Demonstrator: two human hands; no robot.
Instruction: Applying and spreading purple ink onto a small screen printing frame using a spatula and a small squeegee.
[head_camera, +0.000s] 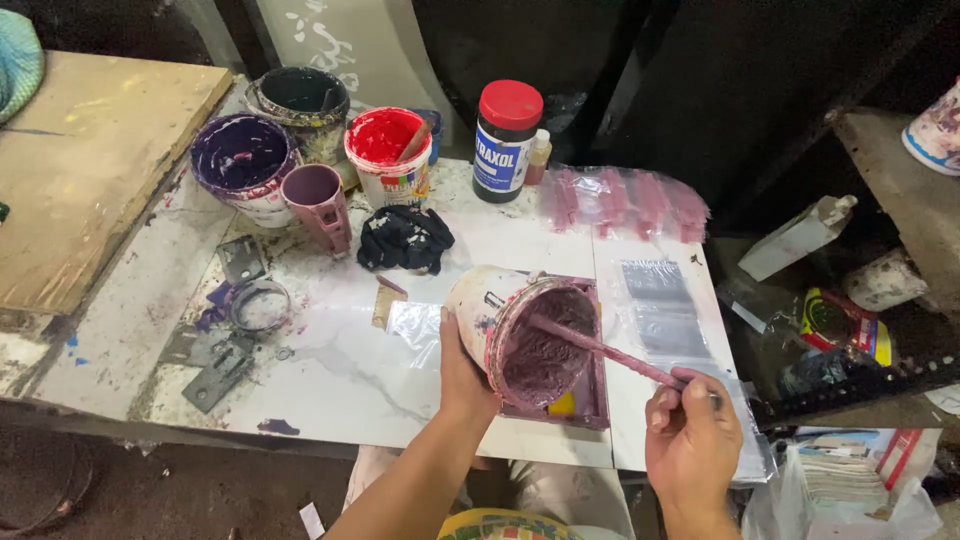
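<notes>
While the left hand (462, 372) grips a tipped paint bucket (520, 335) near the middle of the white table (330, 360), the right hand (690, 435), at 5 o'clock from it, is closed around a pink stick (600, 350) poking into the purple paint. At 11 o'clock stands a red paint tub (386, 150).

Tilted paint tub (505, 325), stick (600, 352) inside

Tilted tub (520, 335) on table (330, 370), jar (507, 140) behind, rag (405, 240) between.
</notes>
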